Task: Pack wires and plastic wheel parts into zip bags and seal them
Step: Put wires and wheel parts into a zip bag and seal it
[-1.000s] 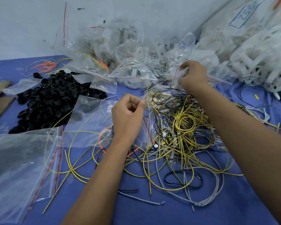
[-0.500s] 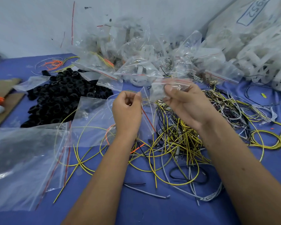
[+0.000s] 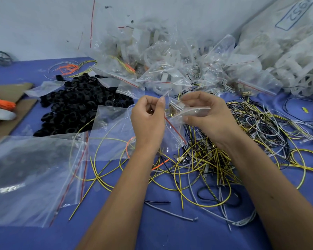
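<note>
**A small-parts packing bench in a workshop**

This looks like a hand-assembly or packing station, not a home. A blue-covered tabletop point(image 3: 161, 237) runs up to a bare pale wall point(image 3: 43, 24). At 10 o'clock lies a heap of identical black plastic wheel parts point(image 3: 79, 103). From 12 to 1 o'clock clear zip bags point(image 3: 161, 76) with red seal lines are piled against the wall, many already filled. At 2 o'clock sit bulk sacks of white plastic pieces point(image 3: 296, 65), one bearing a hand-marked number. Loose yellow, black and grey wires point(image 3: 215, 159) sprawl from 3 to 5 o'clock. Flat cardboard point(image 3: 9, 91) lies at 9 o'clock.
</note>
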### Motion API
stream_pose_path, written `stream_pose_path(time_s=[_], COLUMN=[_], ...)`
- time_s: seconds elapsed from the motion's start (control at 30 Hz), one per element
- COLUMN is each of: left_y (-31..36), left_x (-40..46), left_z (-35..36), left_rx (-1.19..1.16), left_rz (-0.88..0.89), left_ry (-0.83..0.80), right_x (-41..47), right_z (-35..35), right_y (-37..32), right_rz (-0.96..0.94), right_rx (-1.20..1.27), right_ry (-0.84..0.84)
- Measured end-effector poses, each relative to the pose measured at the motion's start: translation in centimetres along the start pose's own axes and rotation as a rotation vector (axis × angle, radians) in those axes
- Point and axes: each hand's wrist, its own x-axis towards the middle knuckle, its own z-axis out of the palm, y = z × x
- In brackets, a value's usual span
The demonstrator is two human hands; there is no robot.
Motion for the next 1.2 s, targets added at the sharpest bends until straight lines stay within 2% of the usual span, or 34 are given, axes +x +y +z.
stream_pose_path(time_s=[0.37, 0.5, 0.63, 0.8, 0.87, 1.0, 1.07, 1.2], left_y=[0.6, 0.4, 0.7, 2.1, 2.7, 3.5, 3.4, 2.9], left_x=[-0.4, -0.2, -0.4, -1.9, -2.8, -3.7, -3.5, -3.2], left_z=[-0.2, -0.3, -0.2, 0.7, 1.3, 2.0, 1.8, 1.4], left_rx=[0.026, 0.024, 0.043, 0.164, 0.175, 0.153, 0.138, 0.12], left_rz=[0.057, 0.058, 0.089, 0.342, 0.433, 0.517, 0.521, 0.431], left_ry=[0.017, 0.025, 0.017, -0.067, -0.106, -0.116, -0.095, -0.066], right_x=[-0.3, -0.2, -0.2, -0.9, -1.3, -2.0, -2.0, -1.9], right_z=[0.7, 0.8, 1.0, 2.6, 2.9, 3.5, 4.1, 5.4], right_y=[-0.6, -0.4, -0.2, -0.8, -0.9, -1.4, -1.1, -0.3], right_rz=[-0.049, 0.005, 0.01, 0.108, 0.179, 0.342, 0.336, 0.192], right_rx=[-0.147, 0.002, 0.038, 0.187, 0.344, 0.925, 0.833, 0.31], right_ry=[0.001, -0.041, -0.062, -0.219, -0.313, -0.454, -0.475, -0.166])
